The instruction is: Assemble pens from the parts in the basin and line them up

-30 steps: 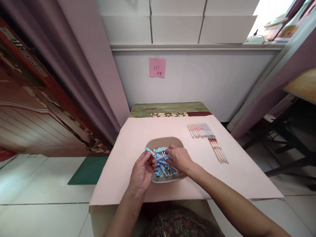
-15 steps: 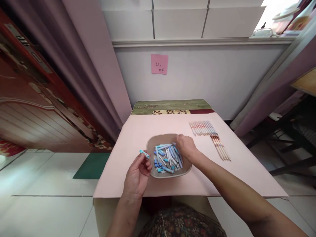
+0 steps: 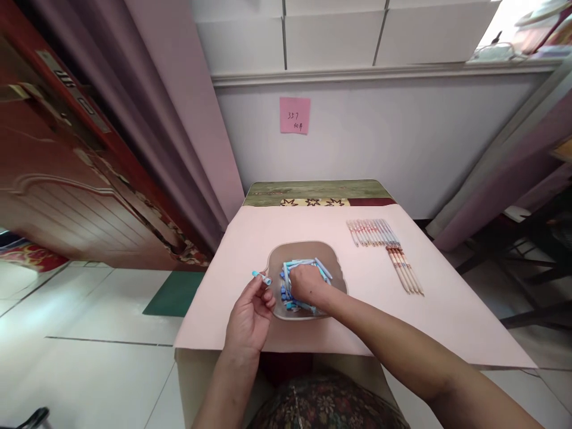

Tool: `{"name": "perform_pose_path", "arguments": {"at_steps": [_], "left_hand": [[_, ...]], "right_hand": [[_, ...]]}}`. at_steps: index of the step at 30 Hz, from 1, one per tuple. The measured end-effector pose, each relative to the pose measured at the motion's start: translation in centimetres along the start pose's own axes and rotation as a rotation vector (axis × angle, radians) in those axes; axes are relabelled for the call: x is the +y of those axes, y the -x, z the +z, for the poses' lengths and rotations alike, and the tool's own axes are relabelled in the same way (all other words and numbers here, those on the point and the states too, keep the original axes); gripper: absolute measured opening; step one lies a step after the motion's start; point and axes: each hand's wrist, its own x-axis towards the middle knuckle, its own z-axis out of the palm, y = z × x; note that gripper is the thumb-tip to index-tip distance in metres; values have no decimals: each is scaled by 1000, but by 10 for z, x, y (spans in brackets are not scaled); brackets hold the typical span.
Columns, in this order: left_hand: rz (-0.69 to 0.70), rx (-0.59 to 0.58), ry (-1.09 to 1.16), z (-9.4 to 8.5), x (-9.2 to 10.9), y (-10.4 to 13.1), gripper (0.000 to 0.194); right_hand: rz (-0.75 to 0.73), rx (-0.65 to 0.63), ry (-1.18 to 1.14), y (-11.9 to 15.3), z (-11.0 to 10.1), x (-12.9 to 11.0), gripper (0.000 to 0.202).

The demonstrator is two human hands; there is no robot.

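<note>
The one camera sits on the person's head and looks forward and down at the pink-covered table (image 3: pixel 243 241). It is close, but far enough back to see the whole top, with the flowery clothes (image 3: pixel 328 402) at 6 o'clock, the pink sticky note (image 3: pixel 295 115) at 12 and the red door (image 3: pixel 67 179) at 9.

The window (image 3: pixel 503 18) at far right is glaring white, the left floor (image 3: pixel 107 375) is shining, shadow is darkening the right, and wide-angle distortion is stretching the edges.
</note>
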Motion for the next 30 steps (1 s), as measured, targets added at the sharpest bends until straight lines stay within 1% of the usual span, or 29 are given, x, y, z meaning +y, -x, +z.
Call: {"name": "perform_pose_path", "arguments": {"at_steps": [3, 6, 8, 10, 12, 14, 18, 20, 22, 24, 25, 26, 29, 30], "left_hand": [[2, 18, -6, -2, -1, 0, 11], [-7, 29, -3, -3, -2, 0, 9], [-14, 30, 1, -4, -2, 0, 9], [-17, 21, 3, -3, -2, 0, 10], [-26, 3, -2, -2, -2, 0, 12], [-41, -18, -7, 0, -3, 0, 14], [-58, -29, -17, 3, -8, 1, 14], [-67, -31, -23, 3, -9, 2, 13], [-74, -34, -29, 3, -9, 3, 13], [-74, -36, -29, 3, -7, 3, 13], [-69, -36, -29, 2, -6, 3, 14], [-60, -34, -28, 2, -6, 3, 14], [-35, -25, -26, 2, -5, 1, 13], [-36, -23, -25, 3, -6, 1, 13]], "right_hand": [[37, 2, -53, -5, -10, 12, 23], [50, 38, -137, -4, -25, 32, 17], [28, 61, -220, 0, -34, 46, 22], [7, 78, -318, 6, -37, 57, 28], [1, 87, -405, 12, -34, 62, 29], [5, 75, -599, 16, -27, 63, 26], [11, -32, -1261, 22, -13, 59, 25], [26, -56, -1436, 24, -10, 58, 27], [31, -55, -1486, 27, -11, 59, 28], [23, -49, -1405, 31, -13, 63, 31], [11, -37, -1288, 33, -14, 64, 32], [3, -9, -1114, 34, -16, 65, 33], [12, 121, -405, 34, -20, 60, 27], [-4, 141, -201, 32, -21, 56, 24]]}}
